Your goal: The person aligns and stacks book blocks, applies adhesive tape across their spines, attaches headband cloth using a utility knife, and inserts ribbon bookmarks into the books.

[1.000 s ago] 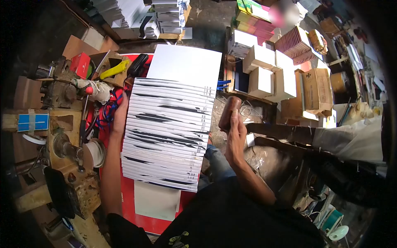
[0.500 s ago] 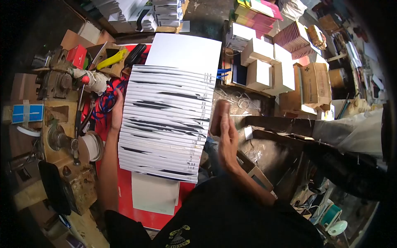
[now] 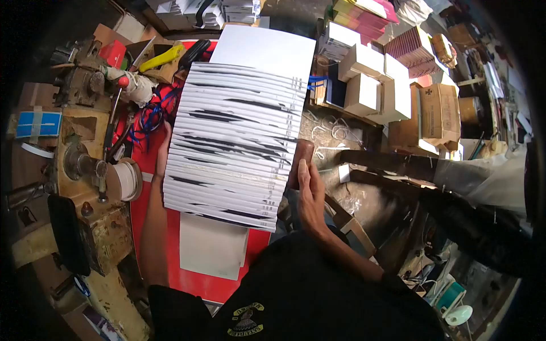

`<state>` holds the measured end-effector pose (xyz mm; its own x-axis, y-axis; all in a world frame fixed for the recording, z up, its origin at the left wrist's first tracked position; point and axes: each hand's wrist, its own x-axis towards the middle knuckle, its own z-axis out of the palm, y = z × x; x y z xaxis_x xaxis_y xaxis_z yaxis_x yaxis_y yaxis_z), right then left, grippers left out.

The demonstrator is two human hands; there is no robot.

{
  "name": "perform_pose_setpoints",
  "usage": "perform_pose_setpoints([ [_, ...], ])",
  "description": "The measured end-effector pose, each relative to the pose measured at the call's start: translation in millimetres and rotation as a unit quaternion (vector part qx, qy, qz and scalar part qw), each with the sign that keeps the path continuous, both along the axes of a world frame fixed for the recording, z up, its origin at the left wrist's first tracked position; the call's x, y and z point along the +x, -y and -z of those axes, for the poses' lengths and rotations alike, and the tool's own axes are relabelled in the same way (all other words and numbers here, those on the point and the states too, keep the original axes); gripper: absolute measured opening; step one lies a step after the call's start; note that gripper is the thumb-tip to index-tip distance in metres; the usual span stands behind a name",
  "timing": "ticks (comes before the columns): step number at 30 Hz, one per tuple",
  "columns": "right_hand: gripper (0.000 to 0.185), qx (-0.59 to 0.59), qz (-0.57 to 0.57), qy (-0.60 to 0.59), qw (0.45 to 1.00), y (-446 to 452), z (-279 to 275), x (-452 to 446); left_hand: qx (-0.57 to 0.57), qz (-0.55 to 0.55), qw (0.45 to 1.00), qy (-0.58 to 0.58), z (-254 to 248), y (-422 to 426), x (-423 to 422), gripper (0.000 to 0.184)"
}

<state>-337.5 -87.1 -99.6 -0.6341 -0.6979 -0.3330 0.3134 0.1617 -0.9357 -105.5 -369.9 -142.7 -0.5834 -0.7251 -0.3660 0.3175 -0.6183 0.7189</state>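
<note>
A fanned stack of folded paper booklets (image 3: 233, 122), white with dark printed streaks, lies in the middle of the red tabletop (image 3: 149, 250). A plain white sheet (image 3: 261, 48) sits at its far end, and a pale sheet (image 3: 210, 244) shows below its near end. Along the stack's left edge rests my left hand (image 3: 163, 153), its fingers stretched out and partly hidden. My right hand (image 3: 310, 196) grips a brown block (image 3: 301, 159), probably wood, upright against or very near the stack's right edge.
To the left stands a worn machine (image 3: 85, 153) with a white thread spool (image 3: 124, 181). A yellow-handled cutter (image 3: 162, 58) and blue cords (image 3: 152, 118) lie behind my left hand. Paper piles (image 3: 372, 85) and a cardboard box (image 3: 438, 113) stand at the right.
My right hand has brought the brown block leftward to the stack's right edge. The stack appears higher in view, and my left hand remains along its left side.
</note>
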Motion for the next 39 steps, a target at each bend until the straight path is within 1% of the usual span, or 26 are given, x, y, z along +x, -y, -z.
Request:
perform_pose_setpoints([
  [1,0.048,0.035,-0.004,0.04,0.999,-3.2,-2.6,1.1,0.005,-0.004,1.0,0.004,2.2,-3.3,2.1,0.057],
  [2,0.048,0.014,0.012,0.059,0.998,-4.6,-6.6,3.3,-0.002,-0.009,1.0,0.022,4.1,-6.4,3.5,0.057],
  [3,0.048,-0.011,0.027,0.075,0.997,-3.0,-10.9,3.3,0.05,-0.003,0.998,-0.039,6.2,-2.3,11.0,0.058],
  [4,0.048,-0.012,0.024,0.074,0.997,-6.2,-13.9,2.3,0.151,-0.011,0.977,-0.148,10.3,-0.1,21.1,0.058],
  [5,0.049,0.028,0.044,0.048,0.997,-14.3,-17.0,1.8,0.306,-0.032,0.908,-0.286,13.8,0.8,32.5,0.059],
  [6,0.05,0.068,0.066,0.022,0.995,-20.6,-20.1,3.0,0.421,-0.041,0.832,-0.36,12.7,-1.5,39.2,0.059],
  [7,0.05,0.069,0.068,0.023,0.995,-25.1,-23.2,6.4,0.41,-0.04,0.847,-0.336,13.6,-6.9,44.4,0.06],
  [8,0.05,0.08,0.044,0.025,0.996,-30.1,-27.4,10.4,0.231,-0.003,0.956,-0.184,15.1,-16.5,51.5,0.063],
  [9,0.05,0.089,0.018,0.027,0.996,-32.7,-32.2,12.9,0.035,0.035,0.999,-0.021,11.0,-24.6,50.5,0.066],
  [10,0.049,0.055,-0.005,0.026,0.998,-29.1,-29.0,19.1,0.129,-0.035,0.988,0.074,-18.0,-39.9,19.3,0.069],
  [11,0.047,0.021,-0.029,0.027,0.999,-25.7,-25.7,25.5,0.145,-0.05,0.98,0.127,-29.0,-48.1,10.4,0.071],
  [12,0.047,0.022,-0.031,0.02,0.999,-27.0,-22.2,26.6,0.162,-0.063,0.969,0.178,-40.0,-56.5,1.6,0.074],
  [13,0.048,0.02,-0.031,0.013,0.999,-27.4,-20.6,27.2,0.1,-0.017,0.977,0.19,-36.7,-55.7,11.6,0.076],
  [14,0.048,0.019,-0.034,0.012,0.999,-31.2,-22.8,25.2,0.1,-0.02,0.977,0.189,-37.5,-54.6,15.4,0.076],
  [16,0.051,0.05,-0.022,0.08,0.995,-37.2,-41.0,22.3,0.067,0.026,0.993,0.091,-38.7,-52.7,19.8,0.076],
  [19,0.053,0.052,-0.045,0.054,0.996,-47.6,-23.8,27.6,0.096,0.011,0.993,0.07,-11.2,-51.4,27.7,0.074],
  [20,0.054,0.074,-0.055,0.043,0.995,-40.2,-35.3,32.8,-0.055,-0.01,0.99,0.129,49.3,-38.8,53.8,0.071],
  [21,0.054,0.074,-0.054,0.042,0.995,-41.8,-33.5,32.5,-0.003,0.006,0.996,0.094,35.9,-42.1,47.9,0.071],
  [22,0.055,0.063,-0.052,0.056,0.995,-43.6,-30.1,32.1,0.019,0.022,0.997,0.068,22.3,-41.3,42.1,0.071],
  [25,0.056,0.048,-0.029,0.078,0.995,-44.5,-35.1,28.0,0.021,0.058,0.997,0.044,-0.1,-37.9,35.0,0.071],
  [28,0.056,0.076,-0.02,0.022,0.997,-37.8,-31.6,21.2,0.031,0.065,0.997,0.027,3.2,-40.3,31.7,0.071],
  [31,0.055,0.049,-0.046,0.0,0.998,-29.4,-19.5,23.5,0.041,0.071,0.997,0.003,5.6,-42.7,29.3,0.071],
  [33,0.054,0.06,-0.053,0.032,0.996,-29.2,-26.7,21.1,0.042,0.08,0.996,-0.012,5.4,-42.8,27.5,0.071],
  [34,0.053,0.057,-0.033,0.032,0.997,-27.0,-32.2,21.3,0.043,0.078,0.996,-0.014,5.7,-43.9,27.2,0.071],
  [37,0.054,0.047,-0.053,0.027,0.997,-27.8,-22.5,21.2,0.03,0.055,0.998,0.007,3.1,-47.3,25.1,0.071],
  [39,0.054,0.037,-0.011,0.005,0.999,-32.0,-23.4,24.8,0.021,0.035,0.999,0.022,-2.8,-47.9,26.1,0.071],
])
